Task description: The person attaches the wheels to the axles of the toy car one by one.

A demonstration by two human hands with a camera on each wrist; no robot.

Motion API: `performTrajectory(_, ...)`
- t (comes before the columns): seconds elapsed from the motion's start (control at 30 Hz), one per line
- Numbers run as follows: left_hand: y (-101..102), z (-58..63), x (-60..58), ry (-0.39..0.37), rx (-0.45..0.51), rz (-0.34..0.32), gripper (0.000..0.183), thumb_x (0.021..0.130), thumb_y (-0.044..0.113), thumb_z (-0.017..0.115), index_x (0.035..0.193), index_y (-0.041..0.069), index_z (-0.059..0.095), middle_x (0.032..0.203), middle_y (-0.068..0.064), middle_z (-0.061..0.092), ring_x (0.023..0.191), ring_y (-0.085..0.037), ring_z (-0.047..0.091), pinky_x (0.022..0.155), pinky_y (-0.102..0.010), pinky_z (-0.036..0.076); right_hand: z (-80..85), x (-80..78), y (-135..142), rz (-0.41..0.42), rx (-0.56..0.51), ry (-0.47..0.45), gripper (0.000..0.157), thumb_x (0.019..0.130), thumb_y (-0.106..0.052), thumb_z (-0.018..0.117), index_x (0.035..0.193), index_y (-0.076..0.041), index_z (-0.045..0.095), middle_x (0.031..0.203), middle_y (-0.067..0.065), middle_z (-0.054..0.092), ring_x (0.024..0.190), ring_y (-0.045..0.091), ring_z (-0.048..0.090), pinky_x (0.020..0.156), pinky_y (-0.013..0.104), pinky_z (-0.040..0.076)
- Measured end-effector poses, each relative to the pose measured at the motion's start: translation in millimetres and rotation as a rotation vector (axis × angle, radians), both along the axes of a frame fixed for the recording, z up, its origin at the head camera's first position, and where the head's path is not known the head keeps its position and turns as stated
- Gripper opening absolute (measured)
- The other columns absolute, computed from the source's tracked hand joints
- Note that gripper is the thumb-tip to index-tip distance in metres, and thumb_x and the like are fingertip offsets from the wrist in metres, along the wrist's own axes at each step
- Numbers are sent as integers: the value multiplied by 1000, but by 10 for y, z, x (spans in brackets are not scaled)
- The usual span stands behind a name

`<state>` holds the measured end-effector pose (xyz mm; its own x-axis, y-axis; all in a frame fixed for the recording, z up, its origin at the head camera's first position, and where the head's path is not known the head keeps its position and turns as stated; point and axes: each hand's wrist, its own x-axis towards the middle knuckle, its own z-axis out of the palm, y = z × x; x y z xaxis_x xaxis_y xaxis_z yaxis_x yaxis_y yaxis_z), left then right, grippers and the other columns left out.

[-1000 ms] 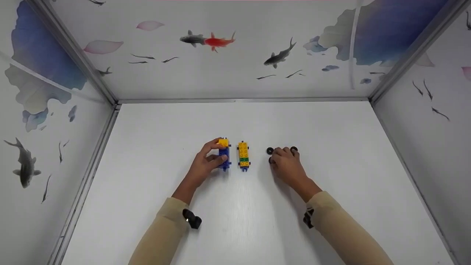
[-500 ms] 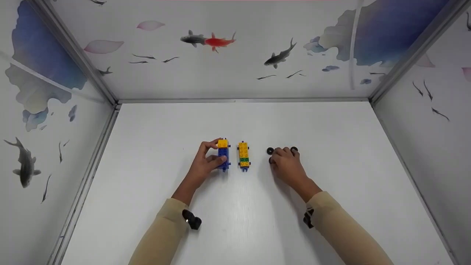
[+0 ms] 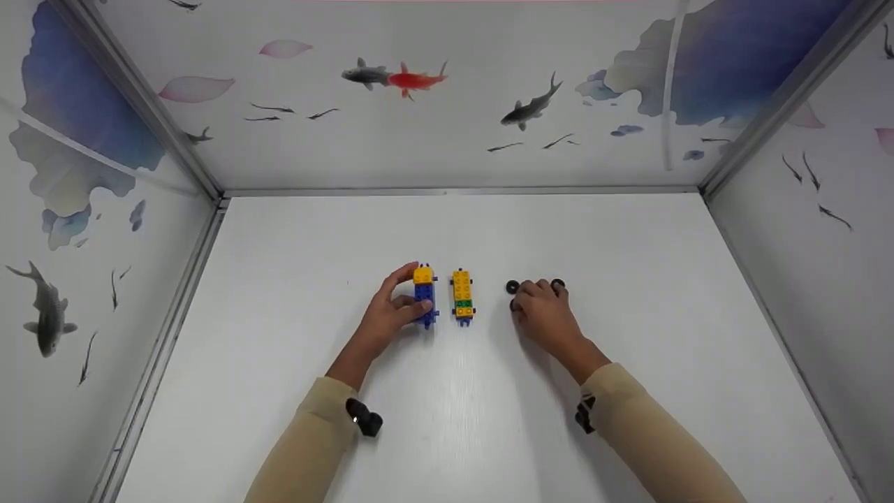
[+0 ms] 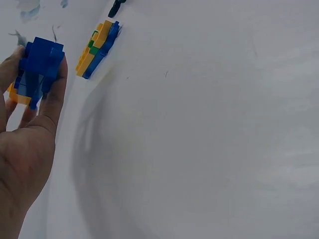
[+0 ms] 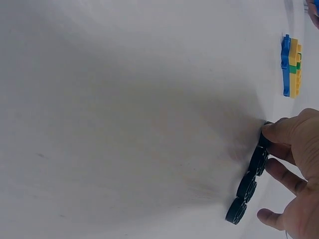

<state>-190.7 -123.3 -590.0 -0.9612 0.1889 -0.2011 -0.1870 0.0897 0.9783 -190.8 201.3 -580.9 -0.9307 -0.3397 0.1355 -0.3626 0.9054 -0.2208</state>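
My left hand (image 3: 384, 311) holds a toy block car (image 3: 424, 292) with a blue base and a yellow brick at its far end. In the left wrist view this car (image 4: 42, 62) sits between the thumb and fingers, its blue end towards the camera. Beside it on the table lies a second block car (image 3: 462, 290), yellow with a green band on a blue base. Black toy wheels (image 3: 513, 286) stand to the right, partly covered by my right hand (image 3: 548, 314). In the right wrist view, the thumb and a finger pinch the end wheel (image 5: 264, 135) of a row.
Several black wheels (image 5: 247, 186) form a slanting line under the right fingers. The white table (image 3: 447, 419) is bounded by walls printed with fish and leaves (image 3: 391, 126). Each sleeve cuff carries a small black device (image 3: 364, 417).
The left hand has shifted and tilted the blue car slightly, its far end now a little nearer to me. My right hand, the wheels and the yellow car have stayed in place.
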Motion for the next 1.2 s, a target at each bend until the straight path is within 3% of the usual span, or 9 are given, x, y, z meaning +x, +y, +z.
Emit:
performTrajectory(0.27, 10, -4, -6, -16, 21, 3, 75, 97, 28, 88, 156, 54, 49, 151, -13, 62, 129, -33, 70, 113, -51, 61, -38, -9, 17, 1, -9, 9, 6, 100, -7, 79, 106, -11, 78, 115, 5, 74, 113, 31, 67, 115, 76, 47)
performTrajectory(0.53, 27, 32, -9, -52, 38, 1, 94, 96, 21, 89, 167, 54, 37, 157, -14, 58, 133, -36, 71, 102, -49, 67, -42, -18, 18, 11, -10, 31, 7, 100, -6, 79, 104, -11, 78, 112, 4, 74, 110, 31, 66, 113, 75, 49)
performTrajectory(0.83, 28, 38, -13, -56, 47, -4, 70, 100, 22, 85, 155, 52, 54, 156, -12, 59, 127, -38, 72, 102, -50, 66, -49, -29, 21, 5, -3, 15, 7, 100, -7, 80, 104, -12, 77, 115, 5, 74, 111, 32, 66, 114, 74, 48)
performTrajectory(1.2, 30, 51, -10, -55, 32, -7, 66, 100, 27, 85, 153, 53, 55, 158, -10, 59, 127, -38, 71, 100, -51, 67, -45, -42, 23, -5, 9, 2, 14, 101, -9, 79, 115, -11, 79, 123, 8, 74, 116, 34, 65, 114, 75, 49)
